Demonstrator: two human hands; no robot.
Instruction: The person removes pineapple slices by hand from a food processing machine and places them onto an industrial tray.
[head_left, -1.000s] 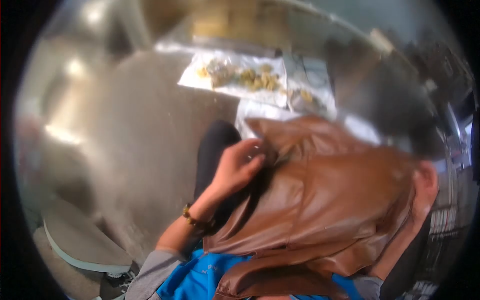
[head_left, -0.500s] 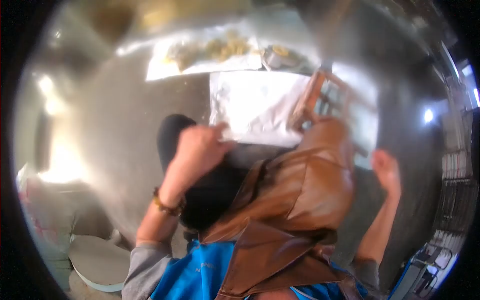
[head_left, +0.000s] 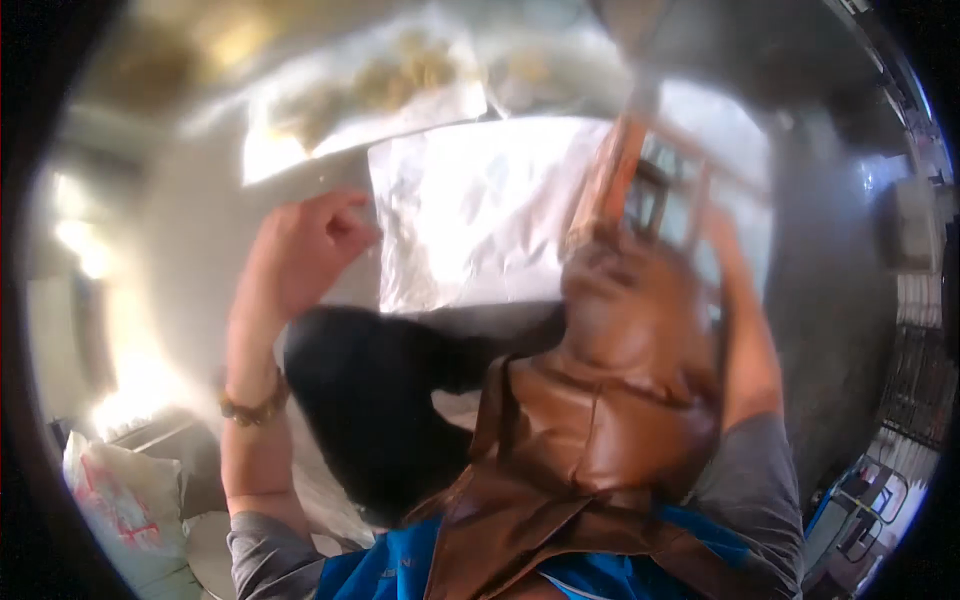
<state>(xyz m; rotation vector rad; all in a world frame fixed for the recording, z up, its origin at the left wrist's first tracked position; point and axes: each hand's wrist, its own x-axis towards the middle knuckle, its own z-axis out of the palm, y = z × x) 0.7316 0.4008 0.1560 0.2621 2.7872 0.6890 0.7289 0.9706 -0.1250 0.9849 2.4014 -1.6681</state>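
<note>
The picture is smeared by motion. My left hand point(head_left: 305, 245), with a beaded bracelet point(head_left: 250, 408) at the wrist, is raised with curled fingers right at the left edge of a shiny clear sheet point(head_left: 470, 210) on the floor. I cannot tell whether it touches the sheet. My right hand point(head_left: 722, 235) reaches forward beside a brown wooden frame point(head_left: 612, 175) that lies over the sheet's right side. Its fingers are too blurred to read. A brown leather apron point(head_left: 600, 430) hangs down my front, and my black trouser leg point(head_left: 370, 400) is below the sheet.
Further away lies a second sheet with several yellowish pieces point(head_left: 400, 80) on it. A white bag with red print point(head_left: 110, 495) sits at the lower left. Grey floor point(head_left: 190, 250) spreads to the left, with bright glare patches. Dark racks point(head_left: 915, 390) stand at the right.
The view has tilted down and nearer to the sheet. My left hand has moved left and up, off my knee. My right hand has stretched forward toward the wooden frame.
</note>
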